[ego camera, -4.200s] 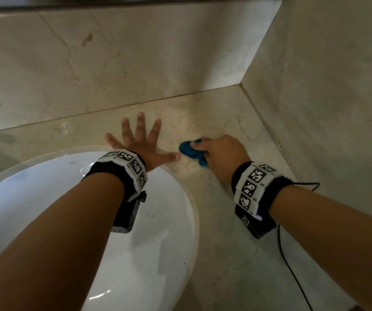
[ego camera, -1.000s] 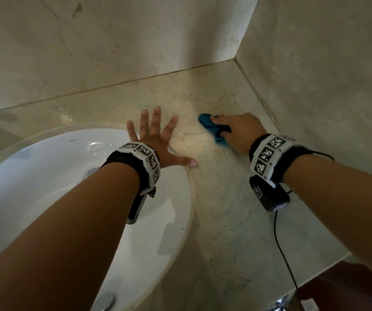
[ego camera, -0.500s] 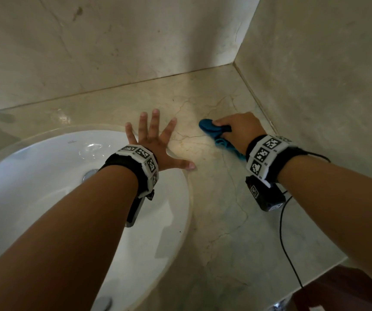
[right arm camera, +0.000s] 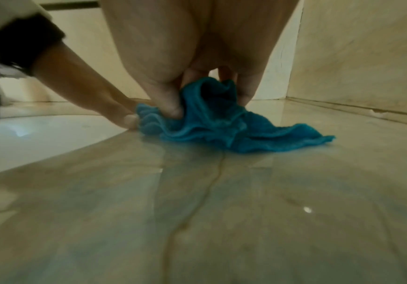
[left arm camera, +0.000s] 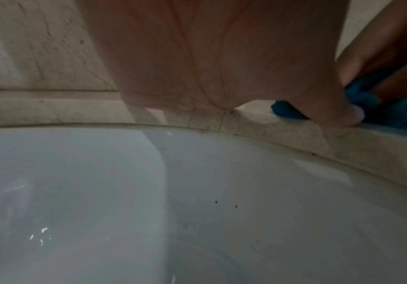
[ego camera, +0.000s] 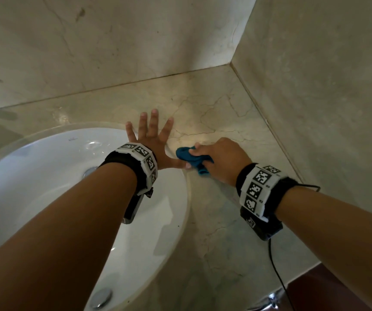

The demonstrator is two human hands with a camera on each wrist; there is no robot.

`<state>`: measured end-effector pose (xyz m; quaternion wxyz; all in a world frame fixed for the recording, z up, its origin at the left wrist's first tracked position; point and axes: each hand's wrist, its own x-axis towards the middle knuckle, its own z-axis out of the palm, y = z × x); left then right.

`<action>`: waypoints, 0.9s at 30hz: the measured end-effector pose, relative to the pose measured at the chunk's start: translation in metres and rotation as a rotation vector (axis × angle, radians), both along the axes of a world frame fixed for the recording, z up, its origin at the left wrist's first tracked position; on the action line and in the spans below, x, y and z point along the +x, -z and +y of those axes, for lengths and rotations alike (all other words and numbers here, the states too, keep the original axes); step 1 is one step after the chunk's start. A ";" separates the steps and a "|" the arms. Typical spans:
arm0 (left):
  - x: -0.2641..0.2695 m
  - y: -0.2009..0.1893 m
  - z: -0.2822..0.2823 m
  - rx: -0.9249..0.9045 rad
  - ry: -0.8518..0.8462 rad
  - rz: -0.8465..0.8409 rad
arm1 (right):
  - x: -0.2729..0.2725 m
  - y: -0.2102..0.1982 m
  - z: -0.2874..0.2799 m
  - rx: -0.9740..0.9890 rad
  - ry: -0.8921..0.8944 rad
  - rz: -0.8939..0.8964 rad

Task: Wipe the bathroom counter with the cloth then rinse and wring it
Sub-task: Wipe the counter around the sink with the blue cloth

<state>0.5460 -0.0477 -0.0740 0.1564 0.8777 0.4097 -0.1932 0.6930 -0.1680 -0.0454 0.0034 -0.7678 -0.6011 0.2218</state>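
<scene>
A small blue cloth (ego camera: 191,159) lies bunched on the beige marble counter (ego camera: 221,221), right beside the sink's rim. My right hand (ego camera: 218,157) grips it with curled fingers and presses it down; the right wrist view shows the cloth (right arm camera: 222,123) trailing flat behind the thumb. My left hand (ego camera: 151,140) lies flat with fingers spread on the counter at the sink's far edge, its thumb tip touching the cloth. In the left wrist view the cloth (left arm camera: 392,107) peeks out behind that thumb.
A white oval sink (ego camera: 45,198) fills the left, with a drain (ego camera: 90,171) at its bottom and a chrome fitting (ego camera: 100,298) near the front. Marble walls close the back (ego camera: 135,41) and right (ego camera: 326,86). A black cable (ego camera: 277,272) runs from my right wrist over the counter's front edge.
My right hand has dragged the cloth leftward and toward me, from near the right wall to the sink's rim, until it meets my left thumb. The left hand has stayed planted.
</scene>
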 end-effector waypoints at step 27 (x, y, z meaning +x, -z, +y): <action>-0.047 0.007 0.060 0.101 -0.180 -0.065 | 0.026 0.024 0.128 -0.013 0.014 -0.202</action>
